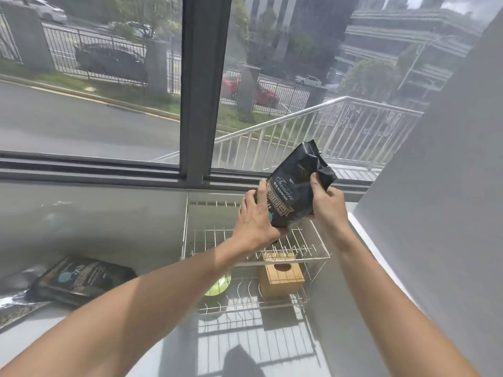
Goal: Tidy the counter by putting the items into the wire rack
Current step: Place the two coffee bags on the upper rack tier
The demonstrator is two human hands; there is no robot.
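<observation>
Black foil coffee bag (295, 190), gripped by my left hand (255, 221) low and right hand (328, 204) high, above the wire rack (313, 242): I should lower it upright, squarely onto the upper tier.

A 2-tier wire rack (255, 251) stands on the table (114, 221), against the wall at the right and just below the window (114, 77) behind it. Both hands hold a coffee bag (295, 186) tilted above the rack's upper tier: left hand (255, 219) at its lower left, right hand (328, 202) at its right. On the lower tier, a wooden box (281, 276) sits right of a bowl (217, 287). A second bag (84, 278) lies flat on the table, left of the rack.
</observation>
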